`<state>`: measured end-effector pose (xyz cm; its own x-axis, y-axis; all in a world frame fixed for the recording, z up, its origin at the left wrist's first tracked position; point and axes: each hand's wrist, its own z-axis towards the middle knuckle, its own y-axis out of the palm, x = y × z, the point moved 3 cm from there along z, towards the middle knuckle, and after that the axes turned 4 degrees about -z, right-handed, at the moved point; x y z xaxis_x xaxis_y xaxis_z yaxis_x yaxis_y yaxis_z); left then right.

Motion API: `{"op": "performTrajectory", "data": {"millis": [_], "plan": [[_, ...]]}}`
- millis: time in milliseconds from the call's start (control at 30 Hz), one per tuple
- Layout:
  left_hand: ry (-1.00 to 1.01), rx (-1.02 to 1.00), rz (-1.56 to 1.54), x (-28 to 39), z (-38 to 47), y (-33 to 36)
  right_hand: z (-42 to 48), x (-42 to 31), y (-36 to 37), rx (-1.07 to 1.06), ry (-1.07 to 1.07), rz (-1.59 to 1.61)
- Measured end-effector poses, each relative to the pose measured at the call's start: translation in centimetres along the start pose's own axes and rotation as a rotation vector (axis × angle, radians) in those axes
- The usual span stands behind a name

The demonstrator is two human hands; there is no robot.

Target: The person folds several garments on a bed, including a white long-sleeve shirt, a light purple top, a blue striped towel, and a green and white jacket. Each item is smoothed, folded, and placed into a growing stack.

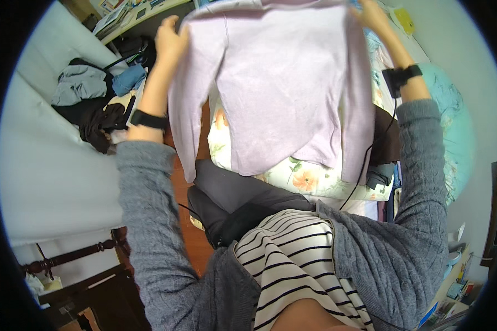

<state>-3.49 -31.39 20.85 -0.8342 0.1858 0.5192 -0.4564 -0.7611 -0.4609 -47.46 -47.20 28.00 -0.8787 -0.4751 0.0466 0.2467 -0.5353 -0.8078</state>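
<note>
A pale pink long-sleeved top [281,82] hangs spread out in front of me, its sleeves down at both sides and its lower hem creased. My left hand [172,39] is raised at the top's upper left shoulder, fingers partly curled; a blurred edge of cloth lies against it. My right hand [366,16] is at the opposite shoulder near the picture's top edge, its fingers blurred and partly hidden by the cloth. Behind and below the garment lies floral bedding [306,180] with orange flowers. A black band sits on each wrist.
Piled clothes [83,85] lie at the left beside a white curtain [62,165]. A desk [149,16] with papers stands at the upper left. A turquoise bundle [451,124] is at the right. Dark folded clothes [381,176] lie near my right forearm, and a black cable hangs from that wrist.
</note>
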Motion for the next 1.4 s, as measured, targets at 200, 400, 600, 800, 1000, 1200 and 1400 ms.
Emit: {"op": "performTrajectory", "data": {"millis": [200, 400, 600, 800, 1000, 1200, 1400], "plan": [[0.078, -0.932, -0.401, 5.1, -19.8, 5.7, -17.9, -9.1, 0.2, -0.510, -0.485, 0.360], [0.168, -1.039, -0.166, 6.9, -33.8, 3.3, -34.0, -11.1, 3.0, -0.739, -0.335, 0.336], [-0.009, -0.738, -0.182, 4.7, -32.4, 2.7, -34.2, -9.6, 6.5, -0.443, -0.120, 0.398], [-0.162, -0.495, -0.472, 6.5, -25.3, -3.9, -30.2, -6.7, -1.7, -0.466, 0.165, 0.874], [-0.224, -1.268, -0.433, 8.9, -26.9, -9.1, -35.4, -8.3, -6.3, -1.097, 0.015, 1.015], [-0.239, -1.483, -0.274, 8.3, -29.0, -6.6, -41.1, -1.7, -2.4, -0.857, 0.421, 0.131], [-0.093, -1.395, -0.418, 10.8, -25.8, -0.1, -41.7, -4.5, -1.9, -0.638, 0.382, 0.076]]}}
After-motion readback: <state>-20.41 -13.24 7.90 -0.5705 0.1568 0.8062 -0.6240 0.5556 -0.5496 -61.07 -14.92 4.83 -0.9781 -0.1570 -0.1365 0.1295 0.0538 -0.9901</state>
